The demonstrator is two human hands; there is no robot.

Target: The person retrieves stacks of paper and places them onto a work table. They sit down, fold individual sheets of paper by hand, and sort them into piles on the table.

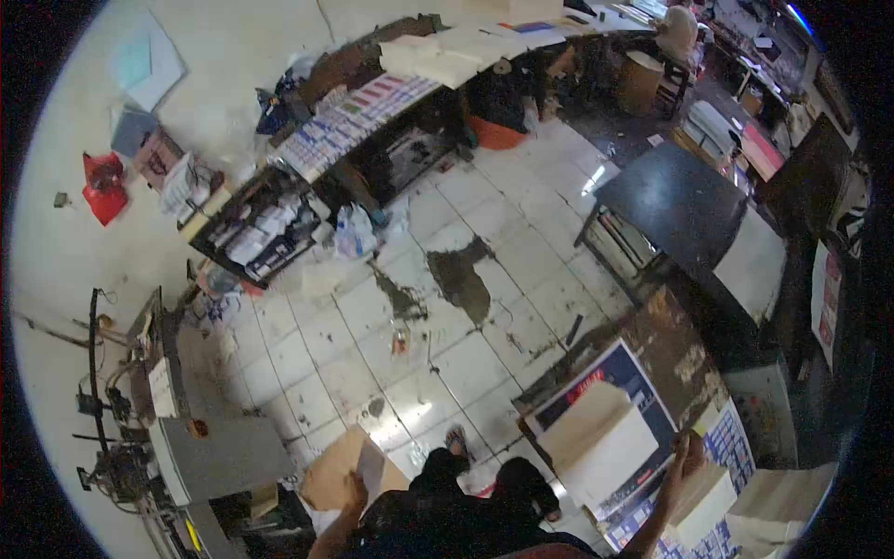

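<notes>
My left hand (354,489) is closed on the edge of a brown sheet of card (328,466), which tilts beside my left leg; a grey-white strip shows along its right side. My right hand (687,454) reaches out to the right, its fingers bent together at the edge of the printed sheets. What is between those fingers is too small to make out. Just left of it, a cream paper stack (601,445) lies on a dark blue printed sheet (643,387). Below this hand are more cream sheets (705,508) and blue-and-white printed sheets (731,440).
A worn wooden table (675,340) carries the sheets at my right, with a dark table (670,200) beyond it. A grey machine (219,456) stands at left. Printed cards (354,121) cover a long bench. Plastic bags (354,233) lie on the stained tile floor (307,359). Far off sits another person (678,35).
</notes>
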